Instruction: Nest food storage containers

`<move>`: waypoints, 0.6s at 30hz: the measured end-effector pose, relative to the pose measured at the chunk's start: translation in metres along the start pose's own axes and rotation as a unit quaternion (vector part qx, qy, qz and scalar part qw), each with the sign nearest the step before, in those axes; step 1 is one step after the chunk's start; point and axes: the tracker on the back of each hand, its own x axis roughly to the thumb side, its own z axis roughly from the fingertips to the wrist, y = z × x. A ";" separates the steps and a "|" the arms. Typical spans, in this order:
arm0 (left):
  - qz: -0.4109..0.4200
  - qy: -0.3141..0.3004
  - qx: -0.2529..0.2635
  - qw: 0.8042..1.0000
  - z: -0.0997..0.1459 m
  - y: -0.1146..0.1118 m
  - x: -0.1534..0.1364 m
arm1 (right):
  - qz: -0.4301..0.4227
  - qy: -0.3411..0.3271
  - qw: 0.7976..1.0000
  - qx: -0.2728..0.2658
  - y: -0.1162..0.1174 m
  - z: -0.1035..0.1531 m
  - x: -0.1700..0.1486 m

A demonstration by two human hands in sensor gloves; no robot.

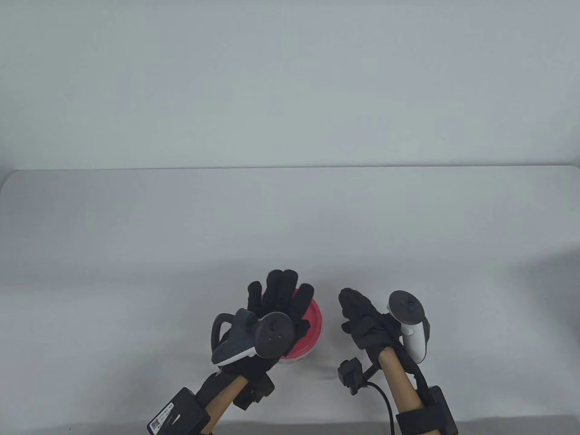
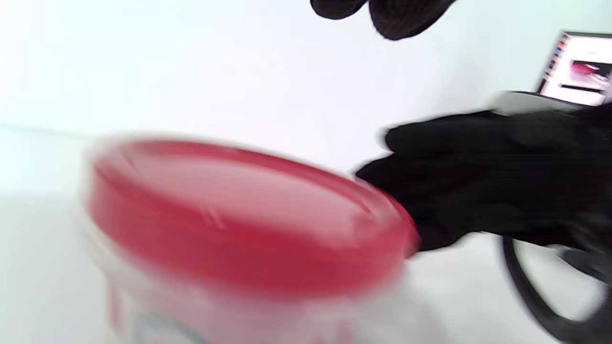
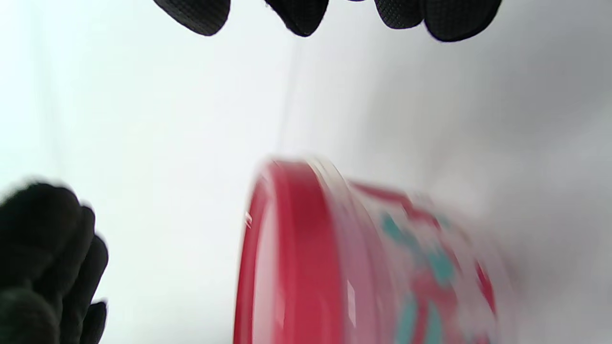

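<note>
Container: we see one round tub with a red lid; its pale wall carries a red and teal print, blurred in both wrist views.
Place: it stands on the white table, near the front edge, between our two hands.
Left hand: fingers spread open above the lid; contact we cannot tell.
Right hand: just beside the tub, fingers loosely curled, holding nothing.
</note>
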 end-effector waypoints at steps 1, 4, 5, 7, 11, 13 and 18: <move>-0.009 0.016 0.010 1.000 0.002 0.007 -0.007 | 0.019 -0.013 1.000 -0.018 -0.005 0.002 0.006; -0.003 0.085 0.035 0.996 0.010 0.027 -0.039 | 0.116 -0.065 0.987 -0.087 -0.020 0.008 0.029; 0.016 0.107 0.037 0.993 0.013 0.030 -0.052 | 0.150 -0.079 0.981 -0.095 -0.023 0.007 0.035; 0.044 0.144 0.034 0.988 0.017 0.028 -0.073 | 0.200 -0.107 0.969 -0.101 -0.023 0.005 0.040; 0.075 0.213 0.025 0.974 0.026 0.001 -0.113 | 0.306 -0.132 0.932 -0.140 -0.014 -0.002 0.032; 0.105 0.234 0.001 0.967 0.027 -0.025 -0.131 | 0.358 -0.135 0.914 -0.136 -0.008 -0.006 0.020; 0.130 0.260 -0.059 0.955 0.024 -0.050 -0.146 | 0.400 -0.097 0.904 -0.116 -0.009 -0.011 0.002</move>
